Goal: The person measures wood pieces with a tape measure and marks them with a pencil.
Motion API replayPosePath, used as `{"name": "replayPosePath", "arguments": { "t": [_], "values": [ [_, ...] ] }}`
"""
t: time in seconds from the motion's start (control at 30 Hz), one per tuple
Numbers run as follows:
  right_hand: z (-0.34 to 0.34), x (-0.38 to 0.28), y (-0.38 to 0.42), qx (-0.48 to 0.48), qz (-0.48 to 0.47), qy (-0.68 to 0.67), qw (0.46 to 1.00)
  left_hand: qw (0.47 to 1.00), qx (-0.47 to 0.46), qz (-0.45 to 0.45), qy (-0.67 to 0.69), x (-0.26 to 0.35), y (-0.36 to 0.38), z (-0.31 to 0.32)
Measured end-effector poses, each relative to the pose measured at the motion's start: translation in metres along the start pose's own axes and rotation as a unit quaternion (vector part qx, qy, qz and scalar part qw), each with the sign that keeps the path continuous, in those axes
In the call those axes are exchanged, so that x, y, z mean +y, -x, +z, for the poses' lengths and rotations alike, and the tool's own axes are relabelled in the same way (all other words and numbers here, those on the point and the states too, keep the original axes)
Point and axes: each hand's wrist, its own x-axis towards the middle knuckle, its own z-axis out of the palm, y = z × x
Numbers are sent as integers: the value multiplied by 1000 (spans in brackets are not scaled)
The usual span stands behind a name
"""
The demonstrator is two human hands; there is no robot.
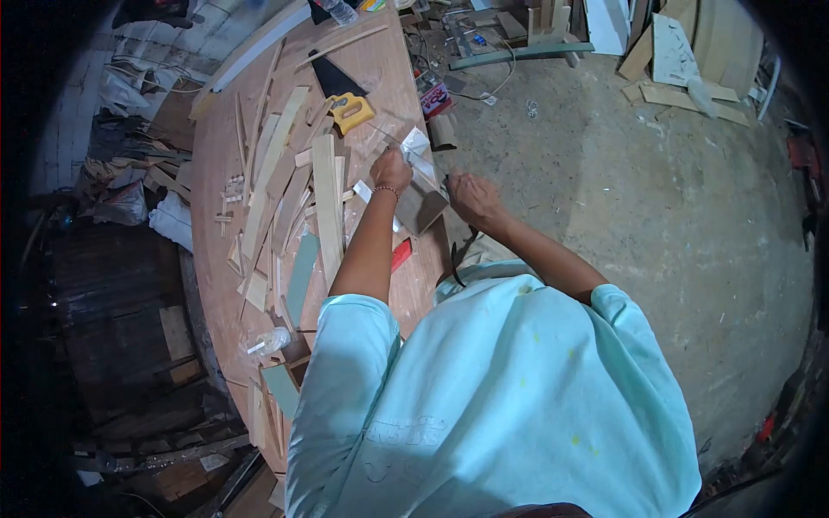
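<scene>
My left hand (393, 169) is closed above the wooden table (380, 65), beside a crumpled whitish sheet (414, 142). My right hand (473, 200) is also closed, just off the table's right edge. A small dark bit shows at its fingers, but what it grips is too small to name. Between and below my hands, a flat brownish board (420, 209) lies at the table edge. A handsaw with a yellow handle (350, 112) rests farther up the table. What my left fingers hold, if anything, is hidden.
Several wooden strips (326, 198) are strewn over the table's left side. A green strip (302, 276), a red object (401, 255) and a clear plastic bottle (272, 341) lie nearer my body. Boards (678, 52) lean beyond the concrete floor (639, 207).
</scene>
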Motion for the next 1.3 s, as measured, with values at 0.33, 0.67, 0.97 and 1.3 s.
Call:
{"name": "replayPosePath", "arguments": {
  "t": [0.33, 0.67, 0.97, 1.3],
  "values": [
    [26, 0, -25, -30, -5, 5, 1000, 1000, -14, 14, 1, 0, 0, -4],
    [36, 2, -21, -36, -25, 98, 994, 1000, 3, 17, 21, 1, 3, -6],
    [11, -4, 2, 13, -9, 54, 998, 1000, 2, 9, 4, 0, 0, -2],
    [-2, -12, -8, -53, 21, 50, 997, 1000, -4, 3, -2, 2, -1, -4]
  ]
}}
